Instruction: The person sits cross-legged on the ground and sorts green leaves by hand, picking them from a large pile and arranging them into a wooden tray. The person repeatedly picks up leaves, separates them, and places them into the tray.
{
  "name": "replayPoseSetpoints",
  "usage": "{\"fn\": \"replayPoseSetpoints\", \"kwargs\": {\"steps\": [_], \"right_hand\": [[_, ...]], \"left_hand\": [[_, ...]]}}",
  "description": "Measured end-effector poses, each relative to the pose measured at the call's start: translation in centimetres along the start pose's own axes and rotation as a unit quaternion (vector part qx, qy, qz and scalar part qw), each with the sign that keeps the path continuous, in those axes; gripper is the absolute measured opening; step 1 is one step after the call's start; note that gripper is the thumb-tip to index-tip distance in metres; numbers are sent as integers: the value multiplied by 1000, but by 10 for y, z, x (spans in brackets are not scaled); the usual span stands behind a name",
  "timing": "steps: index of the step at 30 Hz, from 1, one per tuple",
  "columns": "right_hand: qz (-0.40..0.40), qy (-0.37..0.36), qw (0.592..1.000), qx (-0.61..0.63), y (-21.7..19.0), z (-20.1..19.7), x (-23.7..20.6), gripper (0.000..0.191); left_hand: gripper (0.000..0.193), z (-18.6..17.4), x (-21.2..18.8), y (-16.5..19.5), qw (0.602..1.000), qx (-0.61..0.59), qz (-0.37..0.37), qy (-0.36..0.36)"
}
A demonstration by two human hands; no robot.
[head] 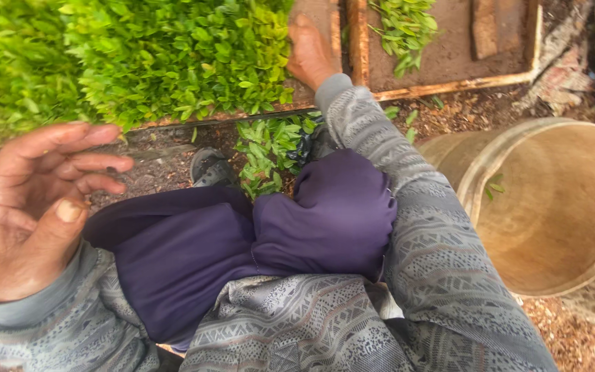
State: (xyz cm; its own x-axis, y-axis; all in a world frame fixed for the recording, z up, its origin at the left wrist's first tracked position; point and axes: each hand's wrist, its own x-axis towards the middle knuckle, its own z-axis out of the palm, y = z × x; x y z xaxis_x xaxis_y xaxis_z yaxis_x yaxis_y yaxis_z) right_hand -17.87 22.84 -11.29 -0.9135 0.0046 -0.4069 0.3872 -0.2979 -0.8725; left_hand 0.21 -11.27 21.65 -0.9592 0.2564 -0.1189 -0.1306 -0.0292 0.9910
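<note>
The right hand (309, 52) presses flat at the seedlings' (173, 62) edge, grasping nothing. The left hand (32, 207) hovers below them, open and empty. A bucket (559, 207) stands right of them.

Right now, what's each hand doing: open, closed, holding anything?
Left hand: open, palm up, fingers loosely curled, empty.
Right hand: reaching to the seedlings; grip hidden, cannot tell.
</note>
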Motion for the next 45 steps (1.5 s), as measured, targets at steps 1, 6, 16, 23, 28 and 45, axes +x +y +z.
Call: {"fn": "replayPoseSetpoints", "kwargs": {"steps": [1, 6, 16, 23, 28, 45], "right_hand": [[-127, -8, 964, -235, -2, 1, -1, 21], [-303, -106, 697, -642, -22, -29, -13, 28], [-21, 30, 417, -908, -98, -213, -33, 19], [-1, 10, 467, -884, -110, -222, -36, 17], [4, -2, 916, -401, -102, -182, -29, 5], [-212, -54, 888, -405, 1, -11, -32, 31]], "left_hand": [[60, 3, -3, 0, 1000, -4, 2, 5], [59, 1, -7, -4, 1000, 18, 4, 1], [60, 1, -11, -5, 1000, -3, 16, -8], [59, 8, -7, 3, 1000, -5, 19, 3], [57, 7, -6, 4, 1000, -19, 22, -2], [61, 2, -1, 2, 1000, 15, 11, -11]]}}
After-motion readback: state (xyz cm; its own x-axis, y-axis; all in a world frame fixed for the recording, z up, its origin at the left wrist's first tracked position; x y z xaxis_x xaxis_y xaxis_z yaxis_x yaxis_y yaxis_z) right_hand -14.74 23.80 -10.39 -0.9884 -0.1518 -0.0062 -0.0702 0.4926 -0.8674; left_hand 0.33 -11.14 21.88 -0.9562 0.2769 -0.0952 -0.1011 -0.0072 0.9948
